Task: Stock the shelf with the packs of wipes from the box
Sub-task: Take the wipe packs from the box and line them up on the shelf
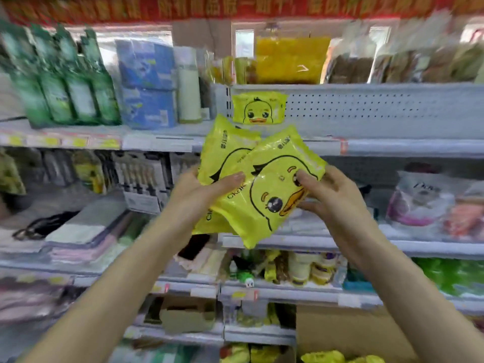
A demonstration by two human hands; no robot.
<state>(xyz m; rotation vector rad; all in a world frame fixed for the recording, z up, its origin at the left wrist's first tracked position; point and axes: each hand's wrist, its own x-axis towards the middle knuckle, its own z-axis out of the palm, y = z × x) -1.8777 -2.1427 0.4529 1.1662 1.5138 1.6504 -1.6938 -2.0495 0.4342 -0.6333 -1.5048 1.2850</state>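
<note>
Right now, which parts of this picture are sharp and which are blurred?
Head view: the packs of wipes in the left hand and right hand are fairly sharp, with some glare on the plastic; the green bottles and red banner are smeared.

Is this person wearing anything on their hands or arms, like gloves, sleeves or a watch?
No. The left hand and right hand are bare, without gloves or rings that I can see. The left forearm and right forearm are uncovered too: no sleeves, watch or bracelet in view.
</note>
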